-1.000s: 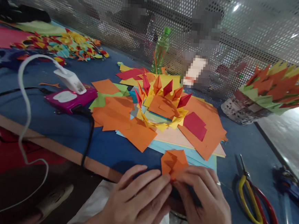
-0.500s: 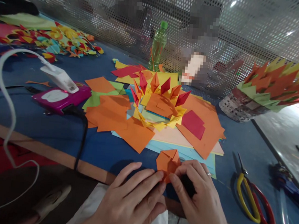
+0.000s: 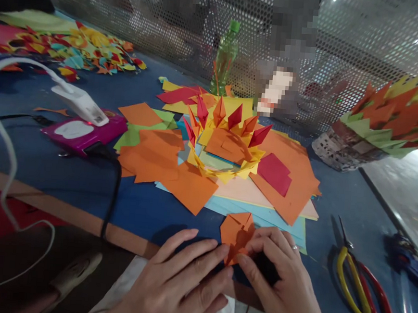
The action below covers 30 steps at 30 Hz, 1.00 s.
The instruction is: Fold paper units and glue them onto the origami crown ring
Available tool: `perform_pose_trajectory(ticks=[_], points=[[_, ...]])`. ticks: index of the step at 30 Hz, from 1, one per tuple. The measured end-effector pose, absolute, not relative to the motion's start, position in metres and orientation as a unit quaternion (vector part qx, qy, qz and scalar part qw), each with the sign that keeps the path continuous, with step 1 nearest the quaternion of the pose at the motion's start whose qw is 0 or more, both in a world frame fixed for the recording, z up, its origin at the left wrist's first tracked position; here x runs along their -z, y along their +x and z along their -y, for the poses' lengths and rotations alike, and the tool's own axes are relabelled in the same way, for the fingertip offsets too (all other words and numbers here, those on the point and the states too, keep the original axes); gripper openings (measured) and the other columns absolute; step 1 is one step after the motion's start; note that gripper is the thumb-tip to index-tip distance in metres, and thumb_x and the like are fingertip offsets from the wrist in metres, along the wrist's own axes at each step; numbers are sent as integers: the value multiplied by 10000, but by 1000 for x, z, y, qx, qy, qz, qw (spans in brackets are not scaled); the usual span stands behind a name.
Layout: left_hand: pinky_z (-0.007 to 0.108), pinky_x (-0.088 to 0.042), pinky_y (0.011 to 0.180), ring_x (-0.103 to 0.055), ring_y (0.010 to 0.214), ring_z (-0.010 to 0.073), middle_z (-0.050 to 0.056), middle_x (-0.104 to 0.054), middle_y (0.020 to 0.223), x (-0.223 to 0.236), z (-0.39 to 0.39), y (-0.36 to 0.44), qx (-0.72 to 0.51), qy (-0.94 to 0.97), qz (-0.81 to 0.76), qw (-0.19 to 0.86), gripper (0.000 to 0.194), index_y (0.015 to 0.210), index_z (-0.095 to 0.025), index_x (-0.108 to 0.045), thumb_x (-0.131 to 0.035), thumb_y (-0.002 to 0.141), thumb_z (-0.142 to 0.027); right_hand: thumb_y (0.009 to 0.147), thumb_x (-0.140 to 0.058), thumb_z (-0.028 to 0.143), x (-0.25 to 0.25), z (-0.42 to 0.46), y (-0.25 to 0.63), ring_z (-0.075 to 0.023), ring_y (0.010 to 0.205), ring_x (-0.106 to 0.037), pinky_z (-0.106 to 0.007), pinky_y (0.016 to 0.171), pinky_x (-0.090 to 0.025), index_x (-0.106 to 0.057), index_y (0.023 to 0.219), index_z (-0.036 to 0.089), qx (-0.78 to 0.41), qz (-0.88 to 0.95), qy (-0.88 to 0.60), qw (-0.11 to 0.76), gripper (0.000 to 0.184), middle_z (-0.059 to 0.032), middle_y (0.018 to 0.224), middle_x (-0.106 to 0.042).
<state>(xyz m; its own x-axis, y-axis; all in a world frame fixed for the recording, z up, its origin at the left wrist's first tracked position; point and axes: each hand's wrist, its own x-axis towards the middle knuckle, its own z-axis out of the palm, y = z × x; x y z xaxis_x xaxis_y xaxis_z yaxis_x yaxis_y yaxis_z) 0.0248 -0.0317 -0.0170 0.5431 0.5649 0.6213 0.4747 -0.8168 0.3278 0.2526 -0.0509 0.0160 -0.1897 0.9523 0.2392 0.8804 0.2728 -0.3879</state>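
A small orange piece of folded paper (image 3: 237, 228) lies at the table's front edge, its near end narrowed to a point. My right hand (image 3: 281, 273) pinches its right side between thumb and fingers; a ring shows on one finger. My left hand (image 3: 188, 275) lies flat with fingers stretched, their tips touching the paper's lower left side. Just beyond stands a ring of yellow folded paper (image 3: 225, 174) topped with red and orange pointed pieces (image 3: 219, 114). Loose orange sheets (image 3: 158, 157) and light blue sheets (image 3: 262, 218) lie around and under it.
Scissors (image 3: 356, 284) with yellow and red handles and a blue glue gun (image 3: 409, 256) lie at right. A magenta power strip (image 3: 84, 134) with a white charger sits left. Behind are a green bottle (image 3: 223, 61), a paper-filled pot (image 3: 336, 147) and a heap of folded pieces (image 3: 90, 50).
The folded paper has turned slightly and come a little nearer the table edge. My right fingers have shifted to its right side, while my left hand's fingertips have drawn slightly back.
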Motion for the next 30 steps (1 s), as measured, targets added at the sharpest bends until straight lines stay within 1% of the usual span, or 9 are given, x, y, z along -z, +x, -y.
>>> perform_pose_trajectory(ticks=[2,6,8,10,13,17,21,24,30], points=[[355,-263,1267,-656,1230,140,-12,-744,1295,16,33,24,-375,875,-299,64,278,1155,-233,-764,-502,1070,-267,957,-655,353,-15,51,253,-174,891,-592,-307,719,-505,-613,909,263,-76,767,-598,221,110,-9,953,-645],[368,-300,1255,-671,1203,150,-9,-760,1262,15,34,26,-384,868,-306,71,266,1096,-221,-775,-521,1062,-295,995,-582,292,-16,53,256,-168,931,-599,-300,743,-519,-634,964,274,-102,770,-588,228,64,-15,991,-652],[369,-334,1241,-682,1183,152,-3,-772,1233,14,35,28,-398,860,-310,71,260,1083,-208,-771,-528,1059,-297,992,-590,284,-17,53,257,-167,948,-603,-302,759,-523,-651,984,287,-115,778,-577,222,61,-11,1016,-659],[348,-355,1231,-688,1171,143,9,-782,1206,12,35,29,-409,853,-315,81,254,1070,-183,-764,-527,1057,-277,983,-608,286,-19,52,257,-170,961,-609,-309,773,-524,-663,974,296,-119,784,-569,218,57,-4,1022,-664],[310,-356,1227,-695,1153,124,24,-788,1180,9,33,31,-409,848,-321,97,241,1053,-153,-750,-522,1053,-233,977,-611,288,-21,51,256,-173,955,-619,-314,768,-523,-670,944,295,-114,787,-566,215,69,-2,1011,-671],[329,-365,1220,-713,1105,128,20,-795,1154,15,29,31,-411,854,-310,67,230,1139,-156,-744,-543,1030,-184,974,-603,287,-22,50,254,-173,920,-633,-312,745,-518,-674,932,285,-109,784,-570,220,82,-8,1001,-682],[346,-318,1248,-709,1108,135,15,-792,1168,21,28,31,-422,855,-293,68,211,1118,-159,-761,-585,1018,-219,972,-611,307,-19,50,252,-176,944,-632,-301,758,-528,-634,928,267,-107,765,-591,231,64,-10,974,-677],[359,-335,1242,-713,1107,145,14,-791,1178,20,27,30,-422,859,-283,68,196,1128,-155,-759,-626,999,-220,967,-626,320,-17,51,251,-174,946,-622,-291,756,-528,-608,894,259,-87,756,-604,236,97,-15,969,-659],[371,-340,1241,-714,1096,143,9,-797,1158,19,27,31,-422,854,-294,78,194,1081,-165,-769,-600,1016,-235,944,-669,351,-14,51,249,-182,906,-609,-309,751,-519,-597,849,251,-56,755,-613,227,156,-25,962,-637]])
